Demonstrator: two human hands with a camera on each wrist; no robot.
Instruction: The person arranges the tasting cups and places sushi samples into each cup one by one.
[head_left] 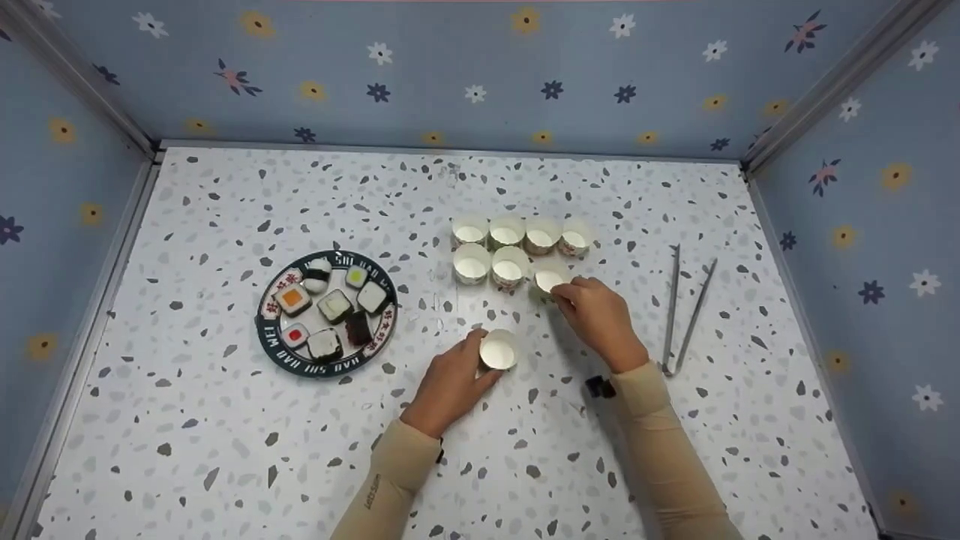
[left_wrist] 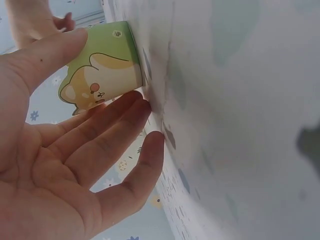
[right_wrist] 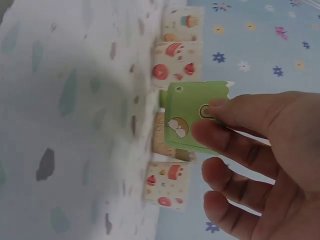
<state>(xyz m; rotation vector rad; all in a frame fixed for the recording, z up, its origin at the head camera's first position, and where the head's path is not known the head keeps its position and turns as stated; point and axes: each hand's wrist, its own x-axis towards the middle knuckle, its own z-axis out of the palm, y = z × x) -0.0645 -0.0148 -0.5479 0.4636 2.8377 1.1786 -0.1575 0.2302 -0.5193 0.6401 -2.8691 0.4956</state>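
My left hand (head_left: 450,384) holds a small green paper baking cup (head_left: 499,349) upright on the table, thumb on one side and fingers on the other. A cartoon dog shows on this cup's wall (left_wrist: 105,72) in the left wrist view. Farther right, my right hand (head_left: 601,321) pinches the rim of a second green baking cup (right_wrist: 192,117) between thumb and index finger, the other fingers loosely bent. That cup stands at the right end of the front row, beside a patterned cup (head_left: 509,268). Both held cups look hollow from above.
Behind the front row stands a back row of baking cups (head_left: 507,234). On the left, a dark-rimmed round plate (head_left: 268,330) bears several sushi pieces (head_left: 334,306). Metal tongs (head_left: 673,322) lie open to the right of my right hand. Flowered panels (head_left: 465,67) enclose the speckled table.
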